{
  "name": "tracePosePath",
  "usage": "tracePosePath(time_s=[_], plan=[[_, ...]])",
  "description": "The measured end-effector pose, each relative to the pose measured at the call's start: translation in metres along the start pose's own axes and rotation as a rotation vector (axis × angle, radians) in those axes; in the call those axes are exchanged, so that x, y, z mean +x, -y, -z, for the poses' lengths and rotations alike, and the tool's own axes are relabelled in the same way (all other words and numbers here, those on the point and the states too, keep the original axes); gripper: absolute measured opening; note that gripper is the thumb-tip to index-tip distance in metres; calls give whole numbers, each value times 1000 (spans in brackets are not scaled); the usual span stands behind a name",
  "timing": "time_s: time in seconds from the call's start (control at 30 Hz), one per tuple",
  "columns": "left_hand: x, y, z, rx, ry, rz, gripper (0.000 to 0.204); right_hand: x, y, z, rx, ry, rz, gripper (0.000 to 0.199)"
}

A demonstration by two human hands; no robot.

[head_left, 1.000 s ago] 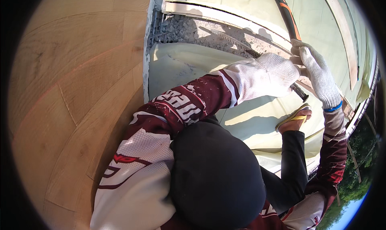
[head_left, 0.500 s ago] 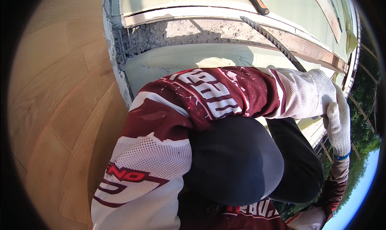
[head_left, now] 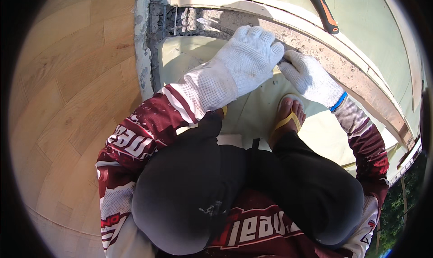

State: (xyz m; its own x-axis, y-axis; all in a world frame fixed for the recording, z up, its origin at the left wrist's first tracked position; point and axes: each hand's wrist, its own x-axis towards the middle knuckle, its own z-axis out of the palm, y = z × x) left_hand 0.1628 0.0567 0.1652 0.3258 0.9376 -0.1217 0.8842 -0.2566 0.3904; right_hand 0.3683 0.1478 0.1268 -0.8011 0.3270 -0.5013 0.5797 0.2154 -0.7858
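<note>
"Gloves cover both hands, white and knitted. What are the hands doing?"

"The left hand has its fingers curled in. It sits over the near edge of the rough stone strip. The right hand is at the same edge, farther right along the strip. Its thumb and finger are pinching a small dark piece."

"Is the left hand pinching it too?"

"I can't tell. The glove hides that part. The piece is between the two hands, by the strip's near edge. Most of it is hidden, so I can't tell what it is."

"What is past the strip?"

"A long pale board runs along its far side. Past that is a big pale green sheet, and a black and orange handle lies over it."

"And on the near side of the strip?"

"Another pale sheet. A foot is on it, in a sandal with yellow straps. Behind that, two knees in black pants are bent."

"What is left of the strip?"

"A grey, crumbly edge, then brown planks."

"And beyond its right end?"

"Green leaves."
</note>
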Motion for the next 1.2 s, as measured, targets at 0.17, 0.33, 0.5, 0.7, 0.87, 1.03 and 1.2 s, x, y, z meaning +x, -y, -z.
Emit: tracePosePath(time_s=[0.17, 0.33, 0.5, 0.7, 0.87, 1.03, 1.2], plan=[[-119, 3, 54, -422, 154, 527, 40, 78, -44, -34, -239, 2, 0, 33], [-197, -20, 103, -857, 304, 1208, 30, 162, -59, -89, -150, 42, -3, 39], [-225, -34, 96, -712, 205, 1449, 28, 250, -40, -125, -158, 123, 24, 41], [-253, -69, 74, -823, 118, 1488, 25, 274, -36, -128, -83, 77, -125, 42], [-267, -69, 68, -846, -12, 1651, 23, 215, -77, -115, -178, 2, -17, 43], [-267, -64, 69, -793, -56, 1514, 23, 203, -86, -101, -131, -75, -51, 42], [-255, -60, 82, -769, -75, 1452, 24, 242, -85, -110, -323, -91, 74, 40]])
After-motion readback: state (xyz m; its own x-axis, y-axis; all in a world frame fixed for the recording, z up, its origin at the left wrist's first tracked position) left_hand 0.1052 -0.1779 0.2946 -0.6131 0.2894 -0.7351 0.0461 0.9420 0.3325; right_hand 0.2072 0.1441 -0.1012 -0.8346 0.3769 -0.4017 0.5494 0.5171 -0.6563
